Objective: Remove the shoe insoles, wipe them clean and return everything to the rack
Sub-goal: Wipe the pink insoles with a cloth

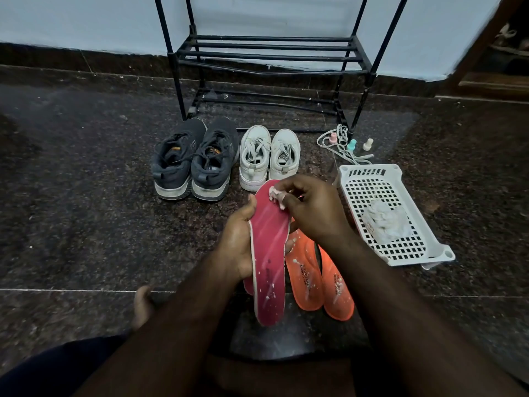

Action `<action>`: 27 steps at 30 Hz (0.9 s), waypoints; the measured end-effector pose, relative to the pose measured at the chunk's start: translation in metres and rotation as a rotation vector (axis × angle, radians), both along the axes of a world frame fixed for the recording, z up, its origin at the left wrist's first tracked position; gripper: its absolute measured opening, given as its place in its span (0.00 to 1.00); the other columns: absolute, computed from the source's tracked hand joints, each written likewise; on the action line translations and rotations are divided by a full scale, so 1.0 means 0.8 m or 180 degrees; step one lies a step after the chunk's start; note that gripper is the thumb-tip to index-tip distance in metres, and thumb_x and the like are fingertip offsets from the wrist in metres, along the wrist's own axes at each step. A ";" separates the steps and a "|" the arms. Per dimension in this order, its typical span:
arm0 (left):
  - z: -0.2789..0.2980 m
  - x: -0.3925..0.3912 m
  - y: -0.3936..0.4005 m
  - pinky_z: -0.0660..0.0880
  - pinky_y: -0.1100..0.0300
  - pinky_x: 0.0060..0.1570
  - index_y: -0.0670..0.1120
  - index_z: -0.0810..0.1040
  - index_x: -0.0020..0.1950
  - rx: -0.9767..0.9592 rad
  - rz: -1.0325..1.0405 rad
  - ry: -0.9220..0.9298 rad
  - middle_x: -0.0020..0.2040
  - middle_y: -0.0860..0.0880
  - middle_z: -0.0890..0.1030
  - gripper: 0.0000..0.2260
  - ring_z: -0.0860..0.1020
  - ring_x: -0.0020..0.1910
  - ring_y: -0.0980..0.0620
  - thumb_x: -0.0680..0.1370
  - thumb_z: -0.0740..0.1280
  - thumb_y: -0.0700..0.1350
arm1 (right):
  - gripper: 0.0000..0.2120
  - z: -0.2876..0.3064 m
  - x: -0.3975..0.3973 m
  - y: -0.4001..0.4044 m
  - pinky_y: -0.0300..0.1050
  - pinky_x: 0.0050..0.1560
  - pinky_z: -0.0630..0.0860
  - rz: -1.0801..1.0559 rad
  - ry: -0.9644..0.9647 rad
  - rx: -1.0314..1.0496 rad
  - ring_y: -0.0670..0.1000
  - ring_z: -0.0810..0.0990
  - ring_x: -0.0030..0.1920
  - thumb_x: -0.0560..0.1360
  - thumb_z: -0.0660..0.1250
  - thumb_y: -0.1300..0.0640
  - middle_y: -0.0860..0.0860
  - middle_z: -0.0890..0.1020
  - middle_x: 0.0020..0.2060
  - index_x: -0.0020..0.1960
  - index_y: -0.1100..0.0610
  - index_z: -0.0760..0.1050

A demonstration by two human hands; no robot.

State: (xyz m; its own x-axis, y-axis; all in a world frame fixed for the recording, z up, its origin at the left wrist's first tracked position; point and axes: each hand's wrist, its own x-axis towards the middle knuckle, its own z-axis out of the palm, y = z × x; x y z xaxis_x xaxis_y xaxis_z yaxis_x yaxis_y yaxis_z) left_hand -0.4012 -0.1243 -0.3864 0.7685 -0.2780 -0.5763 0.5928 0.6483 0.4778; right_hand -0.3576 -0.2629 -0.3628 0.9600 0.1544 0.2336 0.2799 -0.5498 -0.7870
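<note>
My left hand grips a pink insole by its left edge and holds it upright above the floor. My right hand pinches a small white wipe against the insole's top end. White flecks dot the insole's lower part. Two orange insoles lie on the floor just right of it, partly under my right arm. A dark grey pair of shoes and a white pair of shoes stand side by side in front of the black rack.
A white perforated basket holding crumpled white wipes sits on the floor at the right. Loose white laces and three small bottles lie by the rack's right leg. My bare foot rests at the lower left. The floor is dark speckled stone.
</note>
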 end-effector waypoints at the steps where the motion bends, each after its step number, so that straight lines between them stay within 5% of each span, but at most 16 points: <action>1: -0.001 0.000 -0.001 0.80 0.48 0.46 0.42 0.79 0.63 0.0010 -0.0034 0.0010 0.50 0.41 0.84 0.28 0.83 0.45 0.44 0.81 0.57 0.64 | 0.08 -0.002 0.001 0.001 0.42 0.46 0.77 -0.0059 -0.0263 -0.0252 0.44 0.78 0.41 0.72 0.71 0.66 0.49 0.82 0.42 0.47 0.56 0.84; 4: -0.004 0.000 -0.003 0.80 0.49 0.45 0.41 0.80 0.62 0.0036 -0.0098 -0.0032 0.50 0.41 0.84 0.28 0.82 0.46 0.44 0.81 0.57 0.64 | 0.09 -0.005 0.003 0.003 0.42 0.48 0.73 -0.0252 -0.0706 -0.0803 0.52 0.80 0.45 0.69 0.68 0.69 0.54 0.82 0.43 0.46 0.60 0.84; 9: -0.005 0.003 -0.002 0.77 0.49 0.44 0.43 0.84 0.53 0.0018 -0.0046 -0.0065 0.46 0.41 0.83 0.27 0.80 0.42 0.44 0.82 0.57 0.62 | 0.07 -0.007 0.000 0.013 0.44 0.51 0.69 -0.0136 -0.0326 -0.1139 0.52 0.78 0.48 0.74 0.70 0.57 0.53 0.81 0.46 0.50 0.58 0.82; 12: -0.006 0.004 -0.003 0.76 0.49 0.44 0.43 0.88 0.46 -0.0001 -0.0041 -0.0109 0.44 0.42 0.82 0.29 0.78 0.42 0.43 0.82 0.56 0.63 | 0.03 -0.010 -0.003 0.017 0.47 0.50 0.73 -0.0110 -0.0232 -0.1139 0.53 0.79 0.47 0.74 0.69 0.59 0.53 0.82 0.44 0.46 0.57 0.82; 18: 0.000 0.001 -0.003 0.81 0.54 0.35 0.41 0.79 0.58 0.0122 -0.0115 -0.0125 0.41 0.42 0.84 0.26 0.82 0.35 0.46 0.82 0.57 0.62 | 0.09 -0.009 -0.001 0.015 0.47 0.50 0.72 -0.0292 -0.0363 -0.1165 0.56 0.79 0.49 0.74 0.66 0.64 0.55 0.82 0.46 0.51 0.59 0.82; 27: 0.003 0.000 -0.006 0.79 0.54 0.36 0.41 0.80 0.56 0.0165 -0.0069 -0.0167 0.41 0.42 0.84 0.26 0.81 0.36 0.46 0.82 0.56 0.62 | 0.09 -0.010 -0.001 0.014 0.47 0.48 0.75 -0.0016 -0.0527 -0.1180 0.56 0.79 0.47 0.72 0.67 0.66 0.55 0.80 0.45 0.49 0.59 0.83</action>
State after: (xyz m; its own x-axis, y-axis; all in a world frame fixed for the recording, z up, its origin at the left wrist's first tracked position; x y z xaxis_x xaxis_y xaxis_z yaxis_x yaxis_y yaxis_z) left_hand -0.4015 -0.1289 -0.3836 0.7922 -0.2658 -0.5494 0.5797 0.6091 0.5413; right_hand -0.3584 -0.2515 -0.3709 0.9150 0.2526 0.3145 0.3828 -0.7896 -0.4795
